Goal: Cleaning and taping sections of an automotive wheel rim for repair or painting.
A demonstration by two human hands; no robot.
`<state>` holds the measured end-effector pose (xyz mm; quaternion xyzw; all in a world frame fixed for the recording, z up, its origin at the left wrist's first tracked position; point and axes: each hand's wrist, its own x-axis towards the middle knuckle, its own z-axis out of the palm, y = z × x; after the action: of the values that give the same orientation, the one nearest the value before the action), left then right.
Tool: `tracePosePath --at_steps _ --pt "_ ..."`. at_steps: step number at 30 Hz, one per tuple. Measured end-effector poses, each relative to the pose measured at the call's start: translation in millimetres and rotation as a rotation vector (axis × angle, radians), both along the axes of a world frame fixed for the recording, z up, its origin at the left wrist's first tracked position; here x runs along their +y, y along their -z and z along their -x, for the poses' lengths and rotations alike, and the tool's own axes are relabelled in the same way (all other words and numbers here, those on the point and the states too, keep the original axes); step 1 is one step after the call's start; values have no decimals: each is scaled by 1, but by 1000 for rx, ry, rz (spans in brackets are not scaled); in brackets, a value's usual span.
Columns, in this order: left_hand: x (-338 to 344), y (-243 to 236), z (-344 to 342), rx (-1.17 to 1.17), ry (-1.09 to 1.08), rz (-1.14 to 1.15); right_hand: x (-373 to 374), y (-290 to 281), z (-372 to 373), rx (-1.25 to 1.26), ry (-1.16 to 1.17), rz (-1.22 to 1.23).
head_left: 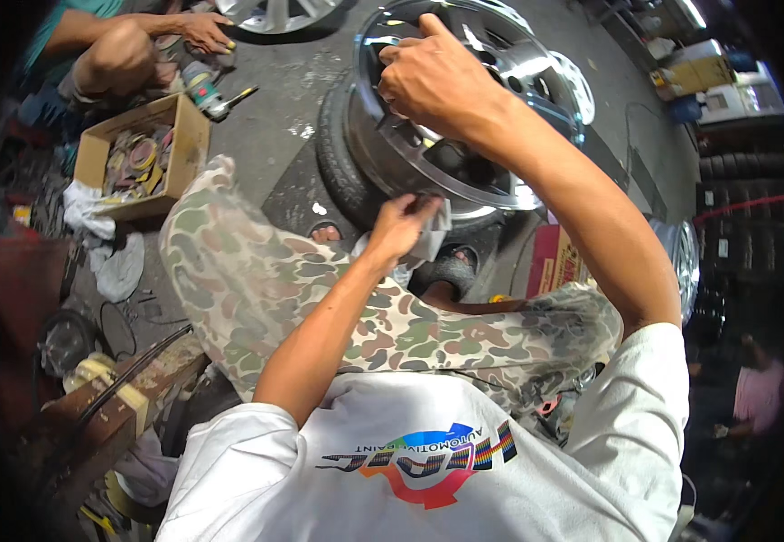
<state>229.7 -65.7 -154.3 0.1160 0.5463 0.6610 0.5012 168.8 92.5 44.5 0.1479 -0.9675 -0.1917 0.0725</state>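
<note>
A silvery alloy wheel (428, 178) with dark gaps between its spokes leans in front of me, propped on a black tyre (338, 154). My right hand (442, 81) is closed over the upper part of the wheel face, fingers curled in; their tips are hidden. At the near lower lip of the rim, my left hand (398, 228) pinches a crumpled white cloth (433, 237), its fingertips against the metal. Part of this cloth hangs beneath the hand.
A cardboard box (184, 154) of sanding discs stands at left, with a teal power tool (202, 88) beside it. Another person's hand (204, 33) is near a second wheel (279, 14) at top left. My sandalled foot (451, 271) is below the tyre, near a red box (555, 257).
</note>
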Motion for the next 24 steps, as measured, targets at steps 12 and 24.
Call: tracePosePath --at_steps 12,24 --pt "1 -18 4 -266 157 41 16 20 -245 22 978 1425" --pt "21 -73 -15 1430 86 -277 -54 112 -320 589 1103 1650"
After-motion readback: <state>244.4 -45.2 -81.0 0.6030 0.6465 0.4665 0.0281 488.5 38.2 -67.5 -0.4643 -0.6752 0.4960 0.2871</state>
